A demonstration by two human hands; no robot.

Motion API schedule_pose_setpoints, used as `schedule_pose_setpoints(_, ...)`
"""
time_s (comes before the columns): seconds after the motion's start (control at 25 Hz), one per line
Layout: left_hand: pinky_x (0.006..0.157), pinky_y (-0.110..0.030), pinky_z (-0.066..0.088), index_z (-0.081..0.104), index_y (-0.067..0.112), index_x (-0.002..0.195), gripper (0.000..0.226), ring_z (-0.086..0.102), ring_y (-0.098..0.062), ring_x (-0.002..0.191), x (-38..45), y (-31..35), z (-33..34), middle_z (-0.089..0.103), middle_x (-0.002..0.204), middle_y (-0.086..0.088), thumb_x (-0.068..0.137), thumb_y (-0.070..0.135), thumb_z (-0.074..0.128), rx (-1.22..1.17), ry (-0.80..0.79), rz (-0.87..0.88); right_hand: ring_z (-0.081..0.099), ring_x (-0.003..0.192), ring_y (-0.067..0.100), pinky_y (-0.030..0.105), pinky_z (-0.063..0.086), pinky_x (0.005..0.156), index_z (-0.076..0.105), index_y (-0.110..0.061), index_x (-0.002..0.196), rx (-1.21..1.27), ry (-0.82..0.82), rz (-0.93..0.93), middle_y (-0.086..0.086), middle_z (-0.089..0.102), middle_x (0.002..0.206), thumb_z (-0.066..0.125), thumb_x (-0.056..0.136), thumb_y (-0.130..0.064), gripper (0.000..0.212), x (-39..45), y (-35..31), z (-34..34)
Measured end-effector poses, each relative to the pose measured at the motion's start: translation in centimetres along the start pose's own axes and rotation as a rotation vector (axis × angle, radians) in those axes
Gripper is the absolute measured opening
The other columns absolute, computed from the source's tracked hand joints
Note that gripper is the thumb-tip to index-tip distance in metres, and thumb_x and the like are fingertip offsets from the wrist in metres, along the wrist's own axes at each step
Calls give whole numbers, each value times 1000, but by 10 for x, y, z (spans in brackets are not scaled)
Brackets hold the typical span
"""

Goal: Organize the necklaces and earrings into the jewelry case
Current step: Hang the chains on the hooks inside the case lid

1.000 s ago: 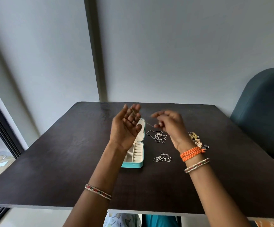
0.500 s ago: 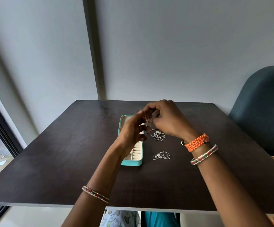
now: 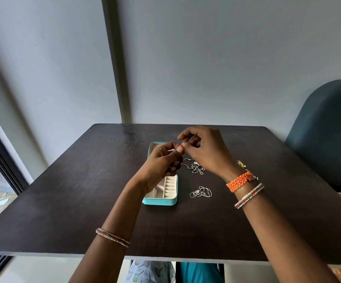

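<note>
An open teal jewelry case (image 3: 159, 201) with cream compartments lies on the dark table (image 3: 84, 190). Above its far half my left hand (image 3: 161, 164) and my right hand (image 3: 204, 150) meet, fingertips together, both pinching a thin silver necklace whose chain is barely visible between them. A second silver necklace (image 3: 195, 167) lies on the table just right of the case, under my right hand. A third silver necklace (image 3: 201, 192) lies coiled nearer to me. A few gold earrings (image 3: 241, 164) peek out behind my right wrist.
A dark blue chair (image 3: 326, 135) stands at the table's right side. A grey wall rises behind the table's far edge. A dark window frame (image 3: 0, 160) runs down the left.
My hands, held apart with the chain stretched between them a second ago, have come together over the case. Half a second ago they were joined, and have lifted slightly since.
</note>
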State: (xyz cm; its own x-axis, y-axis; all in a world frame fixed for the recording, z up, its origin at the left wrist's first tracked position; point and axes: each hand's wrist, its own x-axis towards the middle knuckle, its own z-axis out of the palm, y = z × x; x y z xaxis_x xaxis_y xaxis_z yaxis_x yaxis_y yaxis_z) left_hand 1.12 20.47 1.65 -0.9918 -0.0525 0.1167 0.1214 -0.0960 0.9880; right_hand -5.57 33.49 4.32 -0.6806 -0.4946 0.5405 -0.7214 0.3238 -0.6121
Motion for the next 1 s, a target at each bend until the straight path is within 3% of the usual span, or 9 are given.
schedule_pose_setpoints(0.08, 40, -15, 22, 53, 11, 85, 18, 30, -3, 42, 0, 2, -3, 40, 52, 8, 98, 16, 43, -67, 3, 13, 63, 64, 8, 19, 54, 61, 69, -11, 88, 250, -23, 163, 3, 68, 78, 60, 90, -10, 9, -3, 4, 7)
schedule_pose_setpoints(0.16, 40, -15, 21, 59, 11, 91, 21, 32, -3, 44, 0, 4, -5, 42, 54, 6, 99, 18, 41, -137, 37, 34, 62, 63, 11, 22, 55, 59, 67, -6, 91, 683, -160, 432, 7, 66, 80, 52, 96, -19, 20, -8, 2, 10)
schedule_pose_setpoints(0.24, 40, -15, 20, 64, 13, 98, 24, 33, -3, 46, -1, 4, -6, 42, 56, 5, 98, 24, 43, -173, 80, 33, 60, 65, 12, 26, 54, 62, 67, -7, 94, 922, -268, 542, 5, 68, 82, 50, 96, -23, 24, -14, 3, 10)
schedule_pose_setpoints(0.44, 37, -13, 28, 67, 14, 96, 21, 42, -4, 50, -3, 8, -7, 45, 56, 4, 94, 27, 51, -102, 73, -13, 49, 68, 9, 23, 44, 61, 69, -10, 93, 811, -212, 531, 1, 65, 80, 63, 88, -20, 12, -12, 8, 18)
schedule_pose_setpoints(0.6, 55, -19, 52, 65, 9, 86, 11, 59, -12, 72, 0, 5, -12, 63, 75, -5, 90, 12, 56, -185, 109, -42, 51, 71, 10, 27, 43, 65, 69, -17, 71, 915, -106, 594, 0, 61, 78, 65, 83, -20, 13, -10, 8, 13)
schedule_pose_setpoints(0.68, 64, -20, 56, 65, 3, 87, 11, 61, -15, 83, 1, 3, -16, 65, 86, -10, 90, 7, 55, -234, 158, -73, 56, 73, 10, 30, 45, 70, 70, -19, 60, 1006, -119, 611, 0, 63, 80, 63, 73, -24, 16, -10, 8, 6)
schedule_pose_setpoints(0.84, 69, -23, 48, 71, 9, 76, 14, 56, -13, 80, -1, 5, -12, 59, 86, -6, 83, 8, 58, -303, 159, -104, 58, 78, 18, 32, 48, 74, 59, -10, 67, 1254, -84, 634, 4, 64, 78, 52, 81, -14, 16, -10, 6, 4)
schedule_pose_setpoints(0.92, 70, -23, 39, 68, 11, 76, 16, 52, -12, 77, -1, 8, -7, 58, 83, -3, 85, 9, 54, -386, 154, -102, 59, 74, 19, 33, 50, 72, 56, -9, 70, 1395, -55, 636, 4, 62, 73, 51, 79, -12, 11, -12, 3, 6)
schedule_pose_setpoints(1.0, 70, -23, 36, 64, 10, 80, 14, 52, -12, 76, 0, 12, -3, 58, 82, -3, 86, 10, 52, -419, 169, -74, 62, 66, 17, 31, 54, 64, 57, -8, 73, 1369, -15, 603, 4, 63, 70, 52, 84, -6, 12, -14, -2, 9)
